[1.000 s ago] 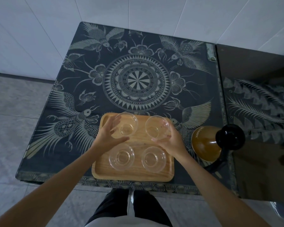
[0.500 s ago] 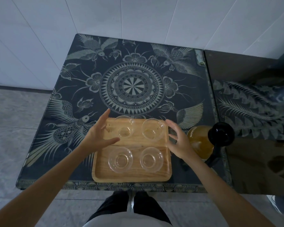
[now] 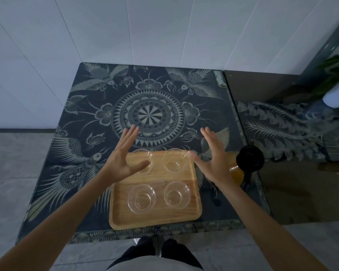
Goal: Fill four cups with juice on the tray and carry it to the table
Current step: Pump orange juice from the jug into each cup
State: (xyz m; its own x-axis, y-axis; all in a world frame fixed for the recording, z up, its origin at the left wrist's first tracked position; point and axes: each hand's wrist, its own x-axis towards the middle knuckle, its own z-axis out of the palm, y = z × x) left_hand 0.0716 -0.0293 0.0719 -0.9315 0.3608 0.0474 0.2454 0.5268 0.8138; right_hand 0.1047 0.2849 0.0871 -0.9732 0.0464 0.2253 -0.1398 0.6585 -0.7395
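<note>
both hands, left hand (image 3: 119, 165) and right hand (image 3: 213, 160), hover spread and empty over the rectangular wooden tray (image 3: 192, 212) of four clear glass cups (image 3: 141, 198); the right should next grip the black-capped amber juice bottle (image 3: 237, 171) just right of the tray, firmly before pouring.

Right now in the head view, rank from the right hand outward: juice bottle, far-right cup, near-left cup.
From the right hand:
1. Juice bottle, just right of the wrist.
2. Far-right cup, just left, off the thumb; nearly as close.
3. Near-left cup, plainly farthest, across the tray.
</note>
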